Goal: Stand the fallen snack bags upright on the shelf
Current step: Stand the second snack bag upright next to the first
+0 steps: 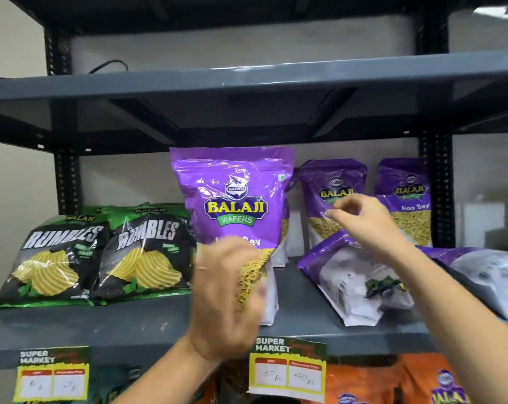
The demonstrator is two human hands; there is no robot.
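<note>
Five purple Balaji Aloo Sev bags show on the grey metal shelf (pixel 148 325): three stand upright and two lie fallen. The front upright purple bag (pixel 232 199) stands at the middle of the shelf; behind and to its right stand a second upright bag (pixel 333 182) and a third upright bag (pixel 404 196) by the right post. The nearer fallen bag (pixel 355 275) lies back side up, tilted, just beside the front bag, and another fallen bag (pixel 489 278) lies at the right edge. Two black and green Rumbles bags (pixel 142 252) lean back side by side on the left. The left hand (pixel 229 298) is blurred in front of the lower part of the front bag, its fingers spread loosely; whether it touches the bag I cannot tell. The right hand (pixel 363 220) hovers above the nearer fallen bag, fingers partly curled and holding nothing. Two supermarket price tags (pixel 287 371) hang on the shelf edge, orange bags (pixel 363 383) sit below, and a pale wall (pixel 10 170) lies behind.
</note>
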